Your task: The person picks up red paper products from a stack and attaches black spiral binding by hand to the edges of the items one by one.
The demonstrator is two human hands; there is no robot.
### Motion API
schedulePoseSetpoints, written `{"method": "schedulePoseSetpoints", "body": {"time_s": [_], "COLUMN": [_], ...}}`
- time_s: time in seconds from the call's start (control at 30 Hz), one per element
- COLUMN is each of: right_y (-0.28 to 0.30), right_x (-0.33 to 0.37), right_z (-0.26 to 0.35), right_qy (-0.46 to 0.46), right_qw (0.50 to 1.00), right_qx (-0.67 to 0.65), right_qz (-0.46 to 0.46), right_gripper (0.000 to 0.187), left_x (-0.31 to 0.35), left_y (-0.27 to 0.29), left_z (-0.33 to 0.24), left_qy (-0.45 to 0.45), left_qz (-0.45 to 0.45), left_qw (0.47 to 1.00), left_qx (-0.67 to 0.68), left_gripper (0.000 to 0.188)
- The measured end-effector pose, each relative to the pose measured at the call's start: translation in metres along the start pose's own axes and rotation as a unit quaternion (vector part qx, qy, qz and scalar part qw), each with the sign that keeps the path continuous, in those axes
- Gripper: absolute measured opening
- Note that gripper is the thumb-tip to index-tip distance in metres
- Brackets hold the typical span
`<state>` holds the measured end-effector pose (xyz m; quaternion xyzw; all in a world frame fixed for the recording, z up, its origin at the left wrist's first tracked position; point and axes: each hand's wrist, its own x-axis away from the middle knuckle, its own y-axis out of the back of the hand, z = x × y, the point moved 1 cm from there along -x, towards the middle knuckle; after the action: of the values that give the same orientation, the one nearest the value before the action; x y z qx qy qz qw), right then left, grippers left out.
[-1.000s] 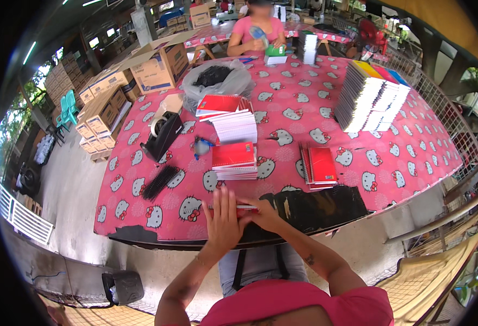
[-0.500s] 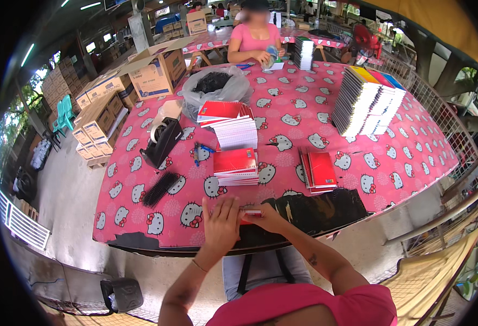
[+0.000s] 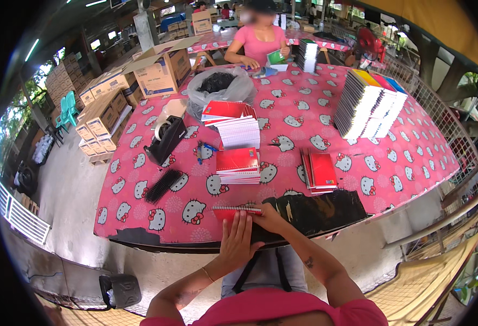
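Observation:
A small red notebook [image 3: 223, 213] lies at the near table edge, its row of punched holes or binding along the far side. My left hand [image 3: 238, 239] lies flat on its cover with the fingers stretched out. At the notebook's right end my right hand [image 3: 270, 218] grips it, thumb and fingers closed. Just beyond stands a short stack of red notebooks [image 3: 238, 160], with a taller stack [image 3: 236, 127] behind it. Another small pile of red notebooks [image 3: 322, 171] is to the right. A bundle of black binding coils [image 3: 164, 185] lies to the left.
A black tape dispenser [image 3: 167, 140], blue pens [image 3: 207, 148] and a plastic bag [image 3: 195, 95] stand left of centre. Tall stacks of bound notebooks [image 3: 366, 108] rise at right. A co-worker [image 3: 258, 43] handles a green item across the table. Cartons [image 3: 157, 76] stand at left.
My left hand has come down flat onto the notebook, which now shows more of its cover. My right hand stays at its right end. The co-worker now holds up a green item.

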<state>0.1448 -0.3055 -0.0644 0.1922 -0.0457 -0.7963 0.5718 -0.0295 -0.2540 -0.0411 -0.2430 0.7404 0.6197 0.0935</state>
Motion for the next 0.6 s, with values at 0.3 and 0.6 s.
{"method": "schedulePoseSetpoints", "body": {"time_s": [0.3, 0.6], "right_y": [-0.002, -0.004], "right_x": [0.000, 0.000], "right_z": [0.000, -0.005], "right_qy": [0.040, 0.040], "right_qw": [0.999, 0.999], "right_qx": [-0.017, -0.029], "right_qz": [-0.027, -0.009], "right_gripper": [0.033, 0.032], "left_x": [-0.006, -0.018], "left_y": [0.005, 0.013], "left_z": [-0.024, -0.018], "left_qy": [0.062, 0.075], "left_qz": [0.050, -0.084], "left_qw": [0.995, 0.993], "left_qx": [-0.057, -0.039], "left_gripper": [0.081, 0.058]}}
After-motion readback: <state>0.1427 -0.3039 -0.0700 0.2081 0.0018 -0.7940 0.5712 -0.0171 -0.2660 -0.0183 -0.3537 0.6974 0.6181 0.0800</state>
